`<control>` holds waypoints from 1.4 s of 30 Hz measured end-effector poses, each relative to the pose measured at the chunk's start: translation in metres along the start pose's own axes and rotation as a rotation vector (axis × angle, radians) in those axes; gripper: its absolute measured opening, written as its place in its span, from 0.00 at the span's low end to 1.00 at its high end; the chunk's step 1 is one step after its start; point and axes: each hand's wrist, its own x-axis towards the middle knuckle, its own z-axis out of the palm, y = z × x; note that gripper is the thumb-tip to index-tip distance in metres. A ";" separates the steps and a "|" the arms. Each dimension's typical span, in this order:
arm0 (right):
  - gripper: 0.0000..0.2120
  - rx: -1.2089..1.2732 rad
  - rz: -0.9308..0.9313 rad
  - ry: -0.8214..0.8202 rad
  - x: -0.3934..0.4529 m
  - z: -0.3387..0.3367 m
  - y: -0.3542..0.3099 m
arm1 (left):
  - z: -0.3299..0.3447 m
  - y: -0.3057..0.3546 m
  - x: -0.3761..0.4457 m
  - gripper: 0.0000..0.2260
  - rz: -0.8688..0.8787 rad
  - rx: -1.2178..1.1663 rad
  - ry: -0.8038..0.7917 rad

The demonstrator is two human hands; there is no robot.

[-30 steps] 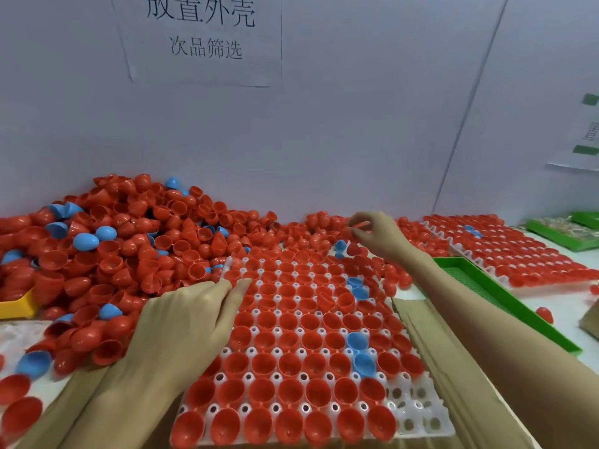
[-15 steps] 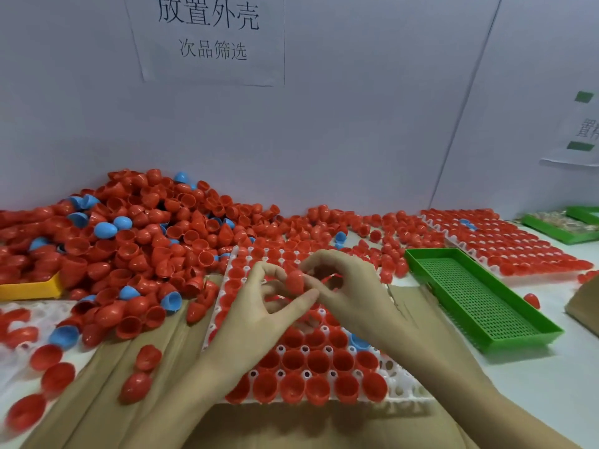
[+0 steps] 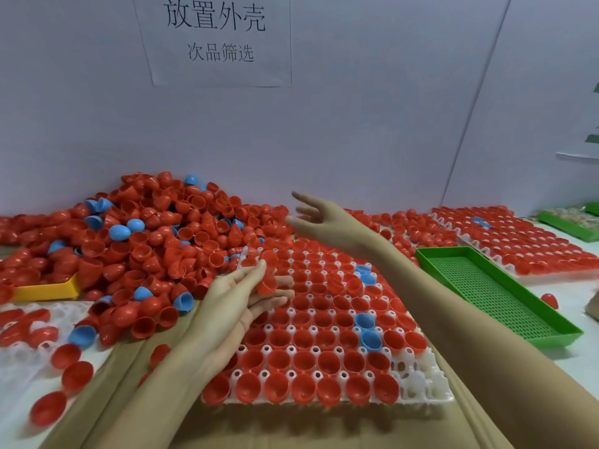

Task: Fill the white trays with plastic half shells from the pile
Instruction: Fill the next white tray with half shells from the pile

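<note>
The white moulded plastic tray (image 3: 418,385) in front of the person is nearly full of red and blue plastic half shells; only a few pockets at its near right corner show empty. A second filled tray (image 3: 531,273) lies at far right, and the big pile of loose shells (image 3: 146,241) at left is far from used up. The left hand (image 3: 240,296) pinches a red half shell (image 3: 267,280) over the tray's left side. The right hand (image 3: 324,218), half a second ago meeting the left, now stretches toward the pile with fingers spread, holding nothing.
</note>
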 end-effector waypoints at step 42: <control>0.07 -0.351 0.239 -0.046 -0.219 -0.009 0.034 | -0.007 0.011 -0.001 0.31 0.000 0.126 0.003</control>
